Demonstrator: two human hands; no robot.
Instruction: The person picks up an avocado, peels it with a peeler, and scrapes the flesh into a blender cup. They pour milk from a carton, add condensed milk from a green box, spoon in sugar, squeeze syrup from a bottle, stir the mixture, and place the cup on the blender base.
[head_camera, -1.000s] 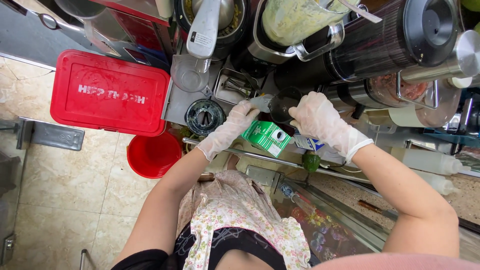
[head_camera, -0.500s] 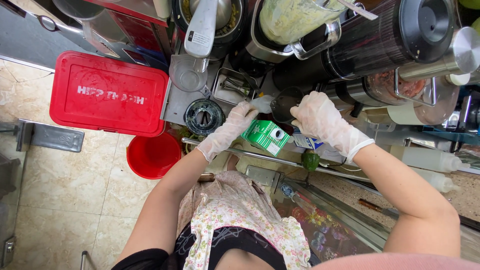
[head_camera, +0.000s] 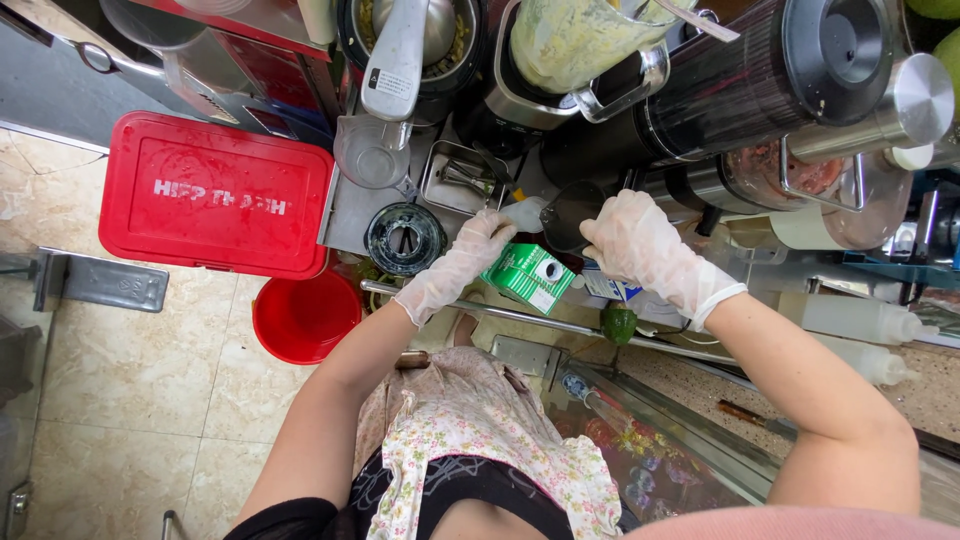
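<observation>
Both my hands wear thin clear gloves. My left hand (head_camera: 468, 258) pinches a small white container (head_camera: 524, 213) and holds it tilted beside a dark cup (head_camera: 566, 212). My right hand (head_camera: 640, 242) grips the right side of that dark cup over the counter. A green and white carton (head_camera: 530, 277) stands just below the two hands, touching neither that I can tell. What is inside the cup is hidden.
Blender jugs (head_camera: 580, 40) and a black machine (head_camera: 760, 80) crowd the counter's far side. A clear measuring cup (head_camera: 368, 155), a metal tray (head_camera: 458, 178) and a round black lid (head_camera: 404, 238) lie left. A red crate (head_camera: 215, 195) and red bucket (head_camera: 303, 318) stand on the floor. Squeeze bottles (head_camera: 850, 320) lie right.
Almost nothing: both hands stay at the dark cup, and the left hand with the white container has edged slightly toward it.
</observation>
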